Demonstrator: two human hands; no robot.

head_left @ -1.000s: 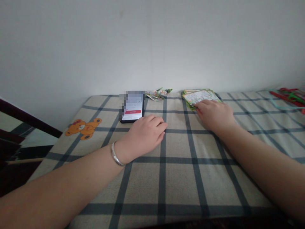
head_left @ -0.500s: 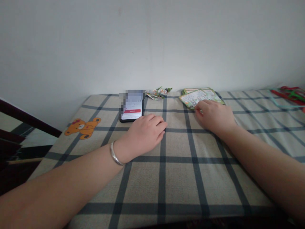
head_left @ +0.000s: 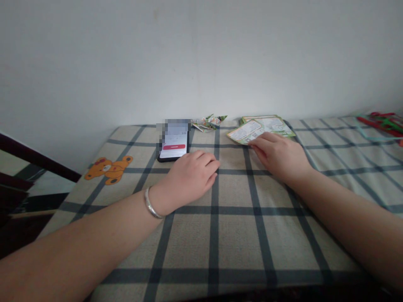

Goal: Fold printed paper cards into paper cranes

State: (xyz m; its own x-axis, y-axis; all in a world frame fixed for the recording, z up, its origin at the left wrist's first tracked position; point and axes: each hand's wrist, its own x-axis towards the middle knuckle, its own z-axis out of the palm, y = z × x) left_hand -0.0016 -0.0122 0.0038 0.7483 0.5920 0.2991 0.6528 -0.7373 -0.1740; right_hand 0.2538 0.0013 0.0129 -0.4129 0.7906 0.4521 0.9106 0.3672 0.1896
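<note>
My right hand [head_left: 280, 157] pinches the near corner of a thin green-and-white printed card [head_left: 246, 131], between thumb and fingers. The card's far end tilts slightly up. Just behind it lies a stack of similar printed cards [head_left: 277, 125], partly covered by the hand. My left hand [head_left: 193, 174], with a silver bangle [head_left: 151, 203] at the wrist, rests palm down on the checked cloth with fingers loosely stretched and nothing visible in them. Beyond its knuckles lies a phone [head_left: 174, 147] with a lit screen, its upper part blurred.
A crumpled, torn wrapper [head_left: 209, 122] lies near the wall [head_left: 201, 58]. On the left is a flat orange bear cutout [head_left: 109, 169]. Red and green items [head_left: 382, 125] lie at the far right. The checked tablecloth [head_left: 189, 247] covers the table; dark wooden bars [head_left: 37, 155] stand at left.
My right hand has drawn the top card leftward, partly off the stack, showing more of the card beneath. My left hand has stayed in place.
</note>
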